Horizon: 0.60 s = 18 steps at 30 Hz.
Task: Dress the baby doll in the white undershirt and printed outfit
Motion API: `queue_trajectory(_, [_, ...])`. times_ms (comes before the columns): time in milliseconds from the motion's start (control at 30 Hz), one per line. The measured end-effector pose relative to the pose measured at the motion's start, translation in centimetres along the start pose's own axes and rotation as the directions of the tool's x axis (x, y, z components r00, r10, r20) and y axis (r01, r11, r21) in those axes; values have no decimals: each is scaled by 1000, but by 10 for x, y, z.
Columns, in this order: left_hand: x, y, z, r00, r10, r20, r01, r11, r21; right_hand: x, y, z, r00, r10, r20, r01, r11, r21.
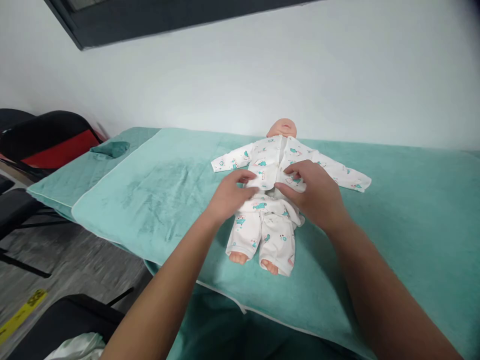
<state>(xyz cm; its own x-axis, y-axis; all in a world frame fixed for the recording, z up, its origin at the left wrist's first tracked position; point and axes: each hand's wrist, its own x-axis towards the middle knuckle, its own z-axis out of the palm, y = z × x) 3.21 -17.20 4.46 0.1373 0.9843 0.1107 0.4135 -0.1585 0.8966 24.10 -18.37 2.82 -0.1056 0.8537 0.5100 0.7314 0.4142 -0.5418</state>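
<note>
A baby doll (282, 128) lies on its back, its head toward the wall and its feet toward me. It wears a white baby top (264, 155) with a small green and pink print, the long sleeves spread out to both sides. The front panels meet at the middle and part a little near the neck. My left hand (233, 194) grips the top's lower hem on the left, thumb and fingers curled about the cloth. On the other side of the front opening, my right hand (313, 192) pinches the other panel. Matching trousers (245, 232) cover the legs, with bare toes showing.
The doll lies on a padded bed with a green cover (150, 170), set against a white wall (240, 80). A green pillow (131, 140) with a hole is at the left end. Black chairs (56, 127) stand at the left, and another chair (75, 315) is near my left arm.
</note>
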Motion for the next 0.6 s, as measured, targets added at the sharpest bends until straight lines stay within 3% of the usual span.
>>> queue_trajectory(67, [10, 7, 13, 988, 115, 108, -142, 947, 288, -1, 6, 6, 1000, -2, 10, 4, 976, -216])
queue_trajectory(133, [14, 10, 27, 972, 180, 152, -234, 818, 525, -2, 7, 12, 998, 48, 40, -33, 946, -323])
queue_trajectory(200, [14, 11, 37, 966, 222, 135, -256, 717, 649, -4, 3, 16, 990, 129, 52, -101, 925, -367])
queue_trajectory(267, [13, 9, 39, 962, 263, 75, -245, 707, 663, -2, 0, 15, 980, 185, 67, -153, 930, -334])
queue_trajectory(367, [17, -2, 27, 960, 215, -179, -112, 881, 459, 6, 4, -3, 970, 240, 49, -230, 961, -153])
queue_trajectory(433, [25, -14, 11, 925, 48, -377, 21, 984, 179, 10, 18, -26, 948, 318, -28, -319, 943, -91])
queue_trajectory(500, [31, -29, -7, 855, -167, -490, 149, 986, -75, 9, 43, -54, 893, 430, -135, -448, 879, -166])
queue_trajectory(533, [33, -36, -14, 820, -245, -517, 211, 969, -126, 7, 59, -68, 856, 492, -159, -517, 821, -241])
queue_trajectory(567, [32, -41, -20, 789, -278, -549, 243, 960, -137, 4, 75, -80, 822, 552, -140, -566, 767, -303])
queue_trajectory(600, [30, -45, -24, 772, -285, -568, 258, 957, -130, 1, 91, -89, 802, 595, -48, -573, 746, -339])
